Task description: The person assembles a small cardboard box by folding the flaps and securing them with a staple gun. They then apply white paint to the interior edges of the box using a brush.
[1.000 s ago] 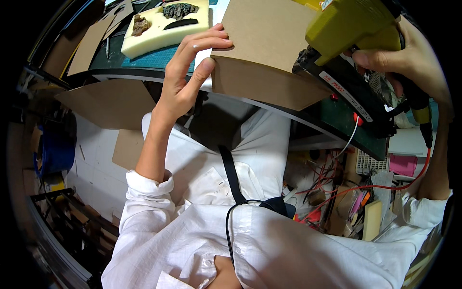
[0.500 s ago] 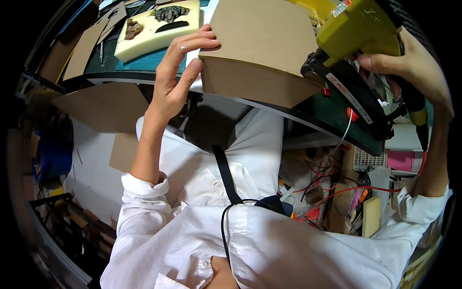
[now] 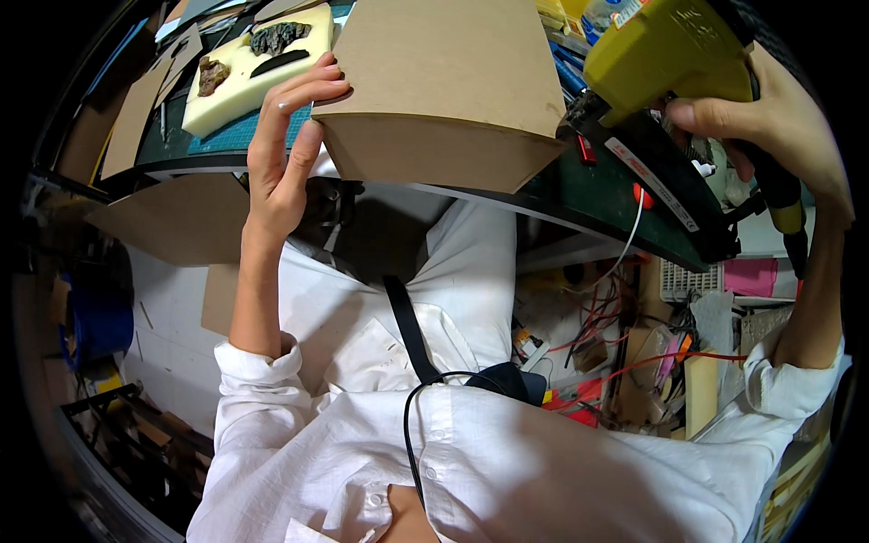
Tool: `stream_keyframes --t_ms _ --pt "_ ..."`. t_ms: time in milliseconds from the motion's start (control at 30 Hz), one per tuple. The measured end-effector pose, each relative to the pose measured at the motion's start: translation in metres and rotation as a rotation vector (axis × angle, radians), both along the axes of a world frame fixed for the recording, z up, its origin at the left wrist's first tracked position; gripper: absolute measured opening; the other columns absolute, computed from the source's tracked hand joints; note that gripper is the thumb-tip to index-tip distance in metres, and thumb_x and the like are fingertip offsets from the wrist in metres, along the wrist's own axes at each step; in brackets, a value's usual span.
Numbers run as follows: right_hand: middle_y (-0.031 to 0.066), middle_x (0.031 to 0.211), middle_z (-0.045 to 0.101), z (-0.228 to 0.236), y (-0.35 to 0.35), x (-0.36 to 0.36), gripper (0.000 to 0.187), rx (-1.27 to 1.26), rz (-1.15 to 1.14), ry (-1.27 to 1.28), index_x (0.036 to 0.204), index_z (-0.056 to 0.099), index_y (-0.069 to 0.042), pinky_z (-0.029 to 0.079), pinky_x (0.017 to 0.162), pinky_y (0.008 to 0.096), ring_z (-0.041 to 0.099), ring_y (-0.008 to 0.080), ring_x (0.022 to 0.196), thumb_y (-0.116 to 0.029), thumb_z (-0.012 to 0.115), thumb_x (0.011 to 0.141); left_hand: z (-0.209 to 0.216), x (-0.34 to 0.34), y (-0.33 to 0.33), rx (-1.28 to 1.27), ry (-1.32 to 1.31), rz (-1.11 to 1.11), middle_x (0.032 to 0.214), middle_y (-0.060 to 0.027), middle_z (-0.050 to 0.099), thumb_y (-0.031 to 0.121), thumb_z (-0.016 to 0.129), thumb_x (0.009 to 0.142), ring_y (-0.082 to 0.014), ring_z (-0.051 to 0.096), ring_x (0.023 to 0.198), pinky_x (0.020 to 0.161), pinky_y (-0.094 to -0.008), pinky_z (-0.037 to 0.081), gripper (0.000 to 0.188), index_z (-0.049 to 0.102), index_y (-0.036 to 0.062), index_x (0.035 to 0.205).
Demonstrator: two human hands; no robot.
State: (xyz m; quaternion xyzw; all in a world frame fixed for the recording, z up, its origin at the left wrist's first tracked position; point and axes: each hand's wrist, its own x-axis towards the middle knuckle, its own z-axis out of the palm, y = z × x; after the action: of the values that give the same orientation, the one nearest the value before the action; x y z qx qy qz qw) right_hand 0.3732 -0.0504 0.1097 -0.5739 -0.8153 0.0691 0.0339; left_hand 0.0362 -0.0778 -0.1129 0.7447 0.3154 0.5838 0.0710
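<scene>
A brown cardboard box (image 3: pixel 444 90) rests at the edge of the dark green workbench (image 3: pixel 579 195). My left hand (image 3: pixel 285 149) lies flat against its left side, fingers spread and pressing the corner. My right hand (image 3: pixel 769 118) grips a yellow and black power tool (image 3: pixel 665 54) by its handle. The tool's nose touches the right upper corner of the box.
A block of pale yellow foam (image 3: pixel 258 59) with dark lumps in it lies on a cutting mat at the back left. Flat cardboard sheets (image 3: pixel 172 217) stick out beneath the bench. Red and white wires (image 3: pixel 625 317) and clutter fill the floor at right.
The box and both hands sit higher and larger in the picture, as my head has come closer. My left hand has slid slightly along the box's left corner.
</scene>
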Motion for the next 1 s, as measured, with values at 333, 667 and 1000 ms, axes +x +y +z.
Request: stream_keyframes --t_ms 333,667,1000 --pt "0.0101 0.076 0.064 -0.005 0.005 0.009 0.061 0.126 -0.023 -0.078 0.117 0.054 0.003 0.043 0.042 0.0205 0.059 0.0111 0.054 -0.037 0.076 0.076 -0.002 0.0 0.002 0.003 0.0 -0.008 0.127 -0.0152 0.057 0.015 0.046 0.097 -0.0295 0.046 0.132 0.109 -0.0407 0.033 0.029 0.06 0.0004 0.119" --pt "0.0083 0.077 0.062 -0.009 0.002 0.013 0.055 0.136 -0.007 -0.048 0.114 0.057 0.002 0.042 0.045 0.0208 0.057 0.0104 0.056 -0.036 0.075 0.079 -0.004 -0.002 0.003 0.012 0.011 -0.01 0.127 -0.0148 0.058 0.016 0.046 0.097 -0.0292 0.046 0.132 0.109 -0.0409 0.034 0.03 0.06 0.0009 0.119" --pt "0.0065 0.078 0.061 -0.011 -0.015 0.008 0.048 0.136 0.002 -0.019 0.11 0.06 0.002 0.041 0.048 0.021 0.055 0.0097 0.058 -0.034 0.074 0.081 -0.002 -0.001 0.0 0.002 0.0 -0.009 0.127 -0.0151 0.057 0.015 0.046 0.097 -0.0287 0.046 0.132 0.11 -0.0402 0.033 0.03 0.06 0.0012 0.12"
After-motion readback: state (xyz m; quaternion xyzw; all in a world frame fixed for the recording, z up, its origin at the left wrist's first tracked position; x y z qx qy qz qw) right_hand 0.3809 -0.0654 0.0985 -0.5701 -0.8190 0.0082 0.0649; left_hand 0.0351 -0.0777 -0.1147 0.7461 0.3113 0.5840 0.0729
